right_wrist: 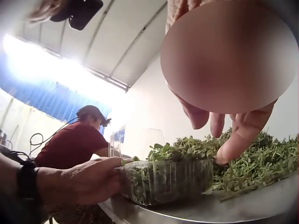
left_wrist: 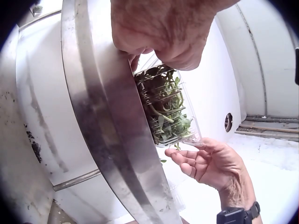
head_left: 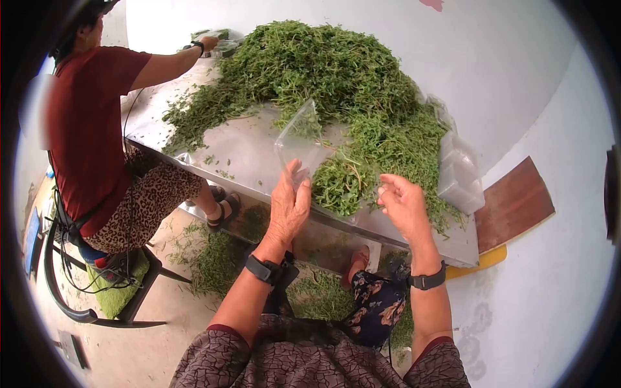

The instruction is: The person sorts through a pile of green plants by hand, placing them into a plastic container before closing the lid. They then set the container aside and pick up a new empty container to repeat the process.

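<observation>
**Two hands at a clear box of green leaves**

A person sits at a shiny metal table [head_left: 239, 152] with a big pile of green herbs [head_left: 336, 77] on it. At the near edge stands a clear plastic box [head_left: 333, 178] full of leaves, its lid standing open.

From the head view, the left hand [head_left: 289, 204] rests flat against the left side of the box, fingers straight and close together. The right hand [head_left: 402, 202] hovers just beside the box, fingers loosely bent — it holds nothing.

The left wrist view looks up from under the table edge. Only here can you see the ridged bottom of the box [left_wrist: 168, 109] poking past the edge, with the right hand [left_wrist: 210, 163] cupped just under it.

The right wrist view shows the box [right_wrist: 166, 179] from the side — leaves heaped above its rim, the left hand [right_wrist: 88, 179] against its wall.

Only the head view shows a stack of empty boxes [head_left: 460, 178] at the right of the pile, and a second person in a red shirt [head_left: 87, 123] reaching into the herbs.
</observation>
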The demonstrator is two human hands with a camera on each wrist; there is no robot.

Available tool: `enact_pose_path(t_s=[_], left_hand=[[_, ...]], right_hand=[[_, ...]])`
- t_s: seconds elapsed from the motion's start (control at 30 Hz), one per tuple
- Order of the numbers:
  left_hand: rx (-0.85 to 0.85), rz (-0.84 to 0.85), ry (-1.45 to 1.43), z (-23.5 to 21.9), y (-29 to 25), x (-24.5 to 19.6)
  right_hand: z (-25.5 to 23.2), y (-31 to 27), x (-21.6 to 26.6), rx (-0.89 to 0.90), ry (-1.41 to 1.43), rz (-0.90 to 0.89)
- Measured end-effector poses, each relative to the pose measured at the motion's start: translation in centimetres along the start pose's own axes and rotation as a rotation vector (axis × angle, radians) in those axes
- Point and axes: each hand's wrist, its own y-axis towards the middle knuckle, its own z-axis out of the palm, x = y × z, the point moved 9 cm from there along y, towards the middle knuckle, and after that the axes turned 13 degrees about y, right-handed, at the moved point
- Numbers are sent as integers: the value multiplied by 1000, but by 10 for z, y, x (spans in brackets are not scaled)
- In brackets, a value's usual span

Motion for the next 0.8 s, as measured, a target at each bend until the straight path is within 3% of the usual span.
enact_pose_path(t_s=[0.17,0.27,0.33,0.4,0.47,0.63,0.8], left_hand=[[-11,24,-24,0,-1,-2],[-19,29,-5,-3,-1,-6],[-20,36,18,-4,-1,-7],[-60,92,95,-7,-1,-13],[-59,100,119,-7,0,-12],[-74,117,135,-6,5,-14],[-30,68,97,-3,7,-7]], right_hand=[[-2,-7,-13,-83,-24,-51],[14,-15,-11,-22,-90,-9],[22,-19,7,-32,-109,-337],[27,-21,11,-31,-107,-353],[38,-29,34,-7,-338,-505],[60,-28,45,35,-565,-587],[68,-17,38,59,-656,-520]])
